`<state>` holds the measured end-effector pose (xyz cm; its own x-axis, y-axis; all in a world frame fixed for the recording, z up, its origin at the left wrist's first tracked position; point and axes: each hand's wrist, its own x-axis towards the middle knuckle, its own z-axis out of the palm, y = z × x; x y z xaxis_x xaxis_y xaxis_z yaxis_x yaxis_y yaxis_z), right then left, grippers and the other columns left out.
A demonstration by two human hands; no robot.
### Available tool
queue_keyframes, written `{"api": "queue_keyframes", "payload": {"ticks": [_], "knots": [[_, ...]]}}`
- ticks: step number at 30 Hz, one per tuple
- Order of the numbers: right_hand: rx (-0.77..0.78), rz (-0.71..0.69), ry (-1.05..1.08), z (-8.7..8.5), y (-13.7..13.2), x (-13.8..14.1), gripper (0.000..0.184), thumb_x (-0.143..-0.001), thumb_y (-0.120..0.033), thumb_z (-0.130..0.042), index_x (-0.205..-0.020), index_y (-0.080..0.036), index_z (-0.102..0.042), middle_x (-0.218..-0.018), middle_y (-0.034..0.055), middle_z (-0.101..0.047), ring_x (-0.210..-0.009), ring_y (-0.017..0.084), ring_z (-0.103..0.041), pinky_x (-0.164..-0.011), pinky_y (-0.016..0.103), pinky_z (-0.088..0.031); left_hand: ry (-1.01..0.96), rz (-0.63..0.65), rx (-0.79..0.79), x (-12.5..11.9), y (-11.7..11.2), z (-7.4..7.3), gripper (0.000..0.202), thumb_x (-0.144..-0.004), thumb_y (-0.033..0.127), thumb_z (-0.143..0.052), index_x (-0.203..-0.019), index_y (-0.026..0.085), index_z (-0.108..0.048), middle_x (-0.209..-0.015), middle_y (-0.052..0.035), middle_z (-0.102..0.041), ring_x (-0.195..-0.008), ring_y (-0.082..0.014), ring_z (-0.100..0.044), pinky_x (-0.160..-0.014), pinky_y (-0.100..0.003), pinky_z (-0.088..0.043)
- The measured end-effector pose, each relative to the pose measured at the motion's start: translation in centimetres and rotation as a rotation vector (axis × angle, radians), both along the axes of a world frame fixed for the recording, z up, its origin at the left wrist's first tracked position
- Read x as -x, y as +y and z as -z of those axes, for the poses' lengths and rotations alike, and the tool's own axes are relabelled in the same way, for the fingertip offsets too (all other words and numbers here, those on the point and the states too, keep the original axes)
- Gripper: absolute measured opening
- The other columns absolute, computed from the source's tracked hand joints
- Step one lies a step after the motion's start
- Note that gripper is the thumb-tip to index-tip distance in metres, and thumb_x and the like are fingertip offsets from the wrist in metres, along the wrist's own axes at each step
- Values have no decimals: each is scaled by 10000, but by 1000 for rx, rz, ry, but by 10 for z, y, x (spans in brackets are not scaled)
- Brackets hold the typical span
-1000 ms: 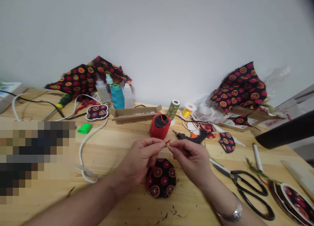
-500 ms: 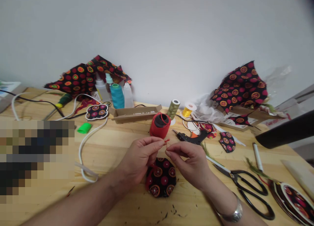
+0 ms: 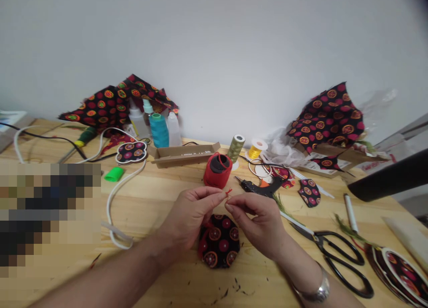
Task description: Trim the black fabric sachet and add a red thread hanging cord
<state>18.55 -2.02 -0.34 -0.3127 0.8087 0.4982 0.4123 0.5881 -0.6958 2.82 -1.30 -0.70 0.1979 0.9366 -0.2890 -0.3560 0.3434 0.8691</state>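
Observation:
My left hand point(image 3: 192, 214) and my right hand point(image 3: 259, 221) meet fingertip to fingertip over the wooden table point(image 3: 160, 201). Both pinch a thin red cord point(image 3: 228, 193), whose short end sticks up between the fingertips. Under my hands lies a round black fabric piece point(image 3: 219, 242) printed with red and orange circles. A red cord spool point(image 3: 218, 170) stands just beyond my fingertips. A metal watch sits on my right wrist.
Black scissors point(image 3: 337, 254) lie right of my hands, a black glue gun point(image 3: 261, 188) behind them. Thread spools point(image 3: 236, 147), bottles point(image 3: 159, 129), a cardboard tray point(image 3: 183, 154) and patterned fabric heaps point(image 3: 329, 116) line the wall. A white cable point(image 3: 115, 196) curls at left.
My right hand's fingertips have shifted slightly left and closer to the left hand's, and the red cord loop between them has become smaller. Everything else stays put.

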Motion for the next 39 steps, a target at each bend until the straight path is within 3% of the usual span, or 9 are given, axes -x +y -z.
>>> {"api": "queue_keyframes", "payload": {"ticks": [8, 12, 15, 18, 24, 29, 39], "knots": [[8, -1, -36, 0, -2, -1, 116, -828, -120, -565, -839, -192, -655, -712, -10, -676, -606, 93, -580, -576, 205, -442, 1, -26, -11, -3, -1, -6, 65, -657, 233, -731, -631, 173, -734, -414, 78, -474, -394, -42, -328, -401, -173, -275], [-81, 5, -122, 2, -2, -2, 101, -840, -140, -550, -845, -187, -639, -704, 9, -661, -620, 116, -572, -594, 242, -431, 52, -33, -54, -2, -1, -4, 44, -669, 227, -723, -654, 194, -749, -588, 15, -680, -554, -107, -544, -557, -210, -425], [-177, 8, -235, 3, -2, -4, 109, -848, -142, -527, -855, -186, -627, -671, 16, -630, -609, 131, -546, -578, 261, -403, 219, -29, -169, -1, -1, -4, 64, -691, 214, -704, -701, 201, -766, -724, -14, -749, -705, -163, -621, -685, -250, -463], [-273, 12, -340, 3, -2, -5, 106, -847, -133, -520, -863, -176, -616, -652, 21, -605, -596, 138, -513, -553, 267, -371, 358, -26, -250, 0, -1, -4, 86, -715, 219, -685, -718, 212, -771, -741, -4, -763, -726, -173, -641, -710, -249, -470], [-418, 37, -430, 0, -2, -6, 90, -828, -114, -543, -845, -165, -616, -685, 37, -619, -609, 151, -490, -553, 285, -380, 394, -34, -274, 0, 0, -5, 95, -713, 200, -682, -716, 228, -773, -738, 10, -769, -719, -174, -659, -692, -237, -478], [-418, 95, -348, 0, -2, -6, 161, -820, -74, -537, -889, -187, -628, -864, 59, -629, -763, 156, -569, -647, 272, -461, 365, -11, -253, 0, -1, -6, 107, -721, 224, -675, -755, 224, -776, -766, -11, -771, -745, -197, -665, -698, -265, -482], [-425, 124, -326, 0, -2, -7, 148, -838, -91, -534, -877, -172, -652, -821, 64, -629, -739, 154, -585, -626, 258, -477, 420, 0, -320, -1, -3, -8, 163, -717, 168, -653, -756, 259, -782, -705, 7, -765, -675, -195, -657, -642, -261, -475]]}}
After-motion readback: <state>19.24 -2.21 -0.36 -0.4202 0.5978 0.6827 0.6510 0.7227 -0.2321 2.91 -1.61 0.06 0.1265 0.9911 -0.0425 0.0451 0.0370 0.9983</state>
